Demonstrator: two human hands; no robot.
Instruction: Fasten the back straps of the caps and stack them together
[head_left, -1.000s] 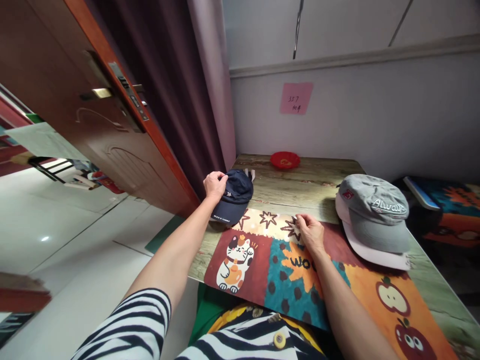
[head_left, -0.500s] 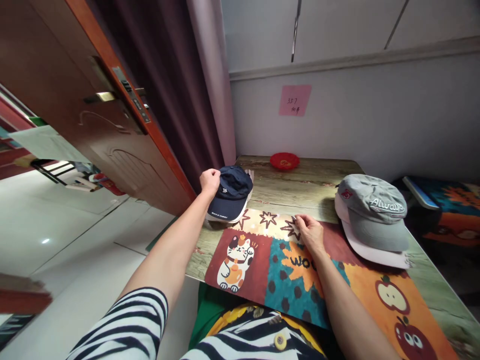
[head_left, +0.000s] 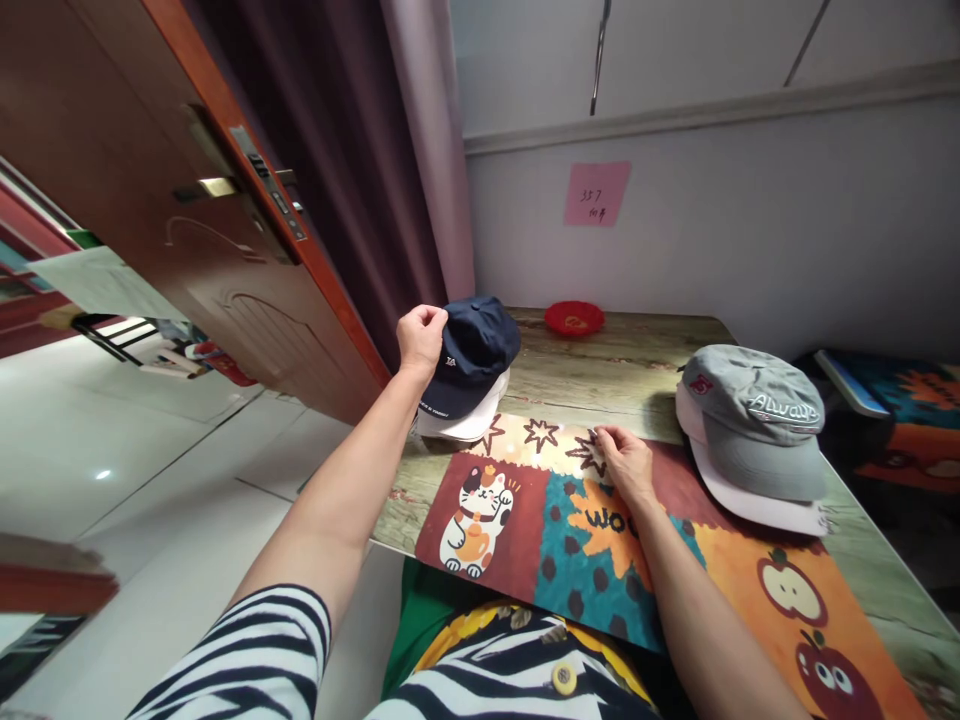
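Observation:
My left hand (head_left: 421, 338) is closed in a pinch on the side of a navy baseball cap (head_left: 480, 340) with small white lettering on its front and brim. Beneath it on the table sits a white cap (head_left: 469, 423), mostly covered by the navy one. My right hand (head_left: 628, 462) rests on the printed mat (head_left: 510, 520), its fingertips pressed together beside a brown star outline; whatever they pinch, if anything, is too small to make out. On the right, a grey cap (head_left: 780, 440) with "Always" lettering lies over a pale cap (head_left: 735, 500).
A red scalloped dish (head_left: 574, 318) stands at the back of the wood-patterned table (head_left: 630, 370). On the wall hangs a pink note (head_left: 597, 194). A brown door (head_left: 150, 180) and a dark curtain (head_left: 330, 160) border the left side.
My left hand has raised the navy cap, so more of the white cap under it shows. My right hand stays in place on the mat. The view has shifted slightly.

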